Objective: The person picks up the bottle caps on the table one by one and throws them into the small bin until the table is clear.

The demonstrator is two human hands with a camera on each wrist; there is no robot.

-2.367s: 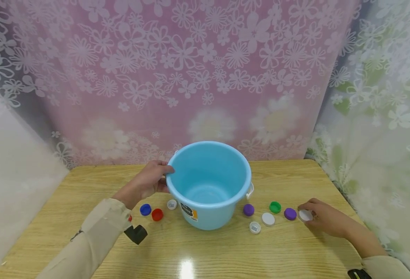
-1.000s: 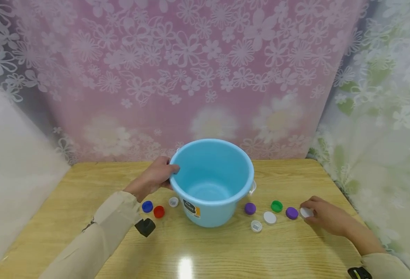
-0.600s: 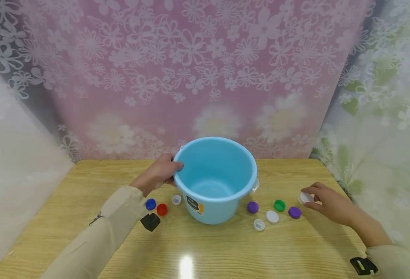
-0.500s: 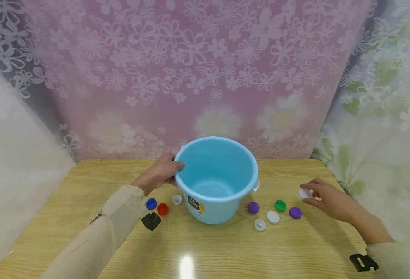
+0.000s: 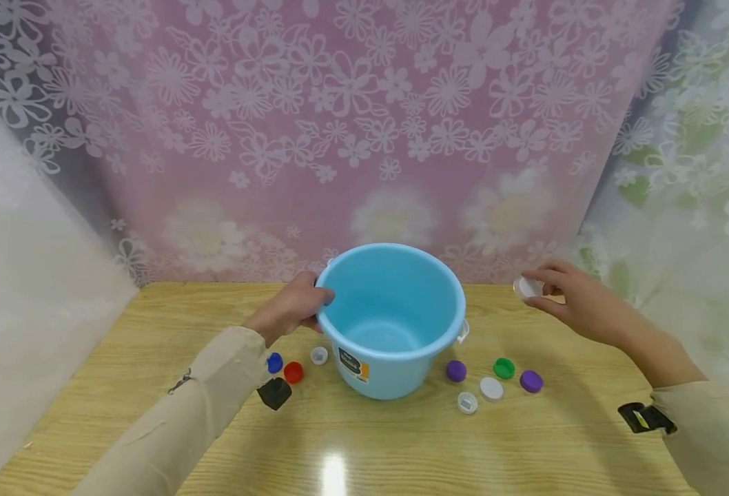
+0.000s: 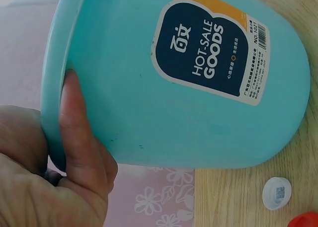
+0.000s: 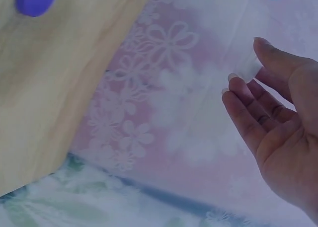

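A light blue bucket (image 5: 389, 372) stands in the middle of the wooden table, tipped slightly toward me, its inside bare. My left hand (image 5: 293, 303) grips its left rim, thumb over the edge; in the left wrist view the fingers (image 6: 79, 132) press the outer wall near a printed label (image 6: 208, 48). To the right of the bucket, raised above the table, my right hand (image 5: 578, 300) pinches a white bottle cap (image 5: 528, 288) between thumb and fingers. In the right wrist view that cap (image 7: 251, 70) is pale and mostly hidden by the fingers.
Right of the bucket lie two purple caps (image 5: 531, 381), a green cap (image 5: 504, 368) and two white caps (image 5: 491, 389). On the left are a blue cap (image 5: 274, 362), a red cap (image 5: 293, 373) and a white cap (image 5: 319, 355). A patterned curtain (image 5: 364, 138) hangs behind.
My right hand has picked the white cap off the table and carried it up, away from me and slightly left. The left hand keeps its grip on the bucket rim; the view has shifted slightly.
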